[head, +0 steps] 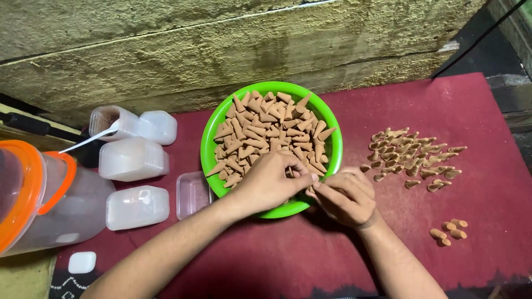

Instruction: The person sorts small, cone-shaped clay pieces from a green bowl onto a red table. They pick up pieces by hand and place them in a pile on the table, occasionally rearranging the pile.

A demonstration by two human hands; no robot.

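We take the green bowl (pixel 210 138) as our landmark; it stands in the middle of the dark red surface (pixel 487 111) and is heaped with tan cones (pixel 266 130), so both hands can reach them easily. Our left hand (pixel 271 182) lies over the near rim of the bowl, its fingers (pixel 302 178) pinched together on something small, most likely one cone, though we cannot see it clearly. Our right hand (pixel 344 195) is just right of the bowl's near edge, fingers bent and meeting the left fingertips; whether it grips a cone of its own, we cannot tell. To the right of the bowl a loose group of cones (pixel 413 158) lies flat on the surface, and nearer to us, well apart from it, a little set of four cones (pixel 449 230). Touching the bowl on its left is a small open clear box (pixel 192 194). Further left are white translucent boxes with lids (pixel 136 206), one open with a white spoon (pixel 88 139) in it. At the far left stands a clear jug with an orange rim and handle (pixel 39 188). We see no readable labels.
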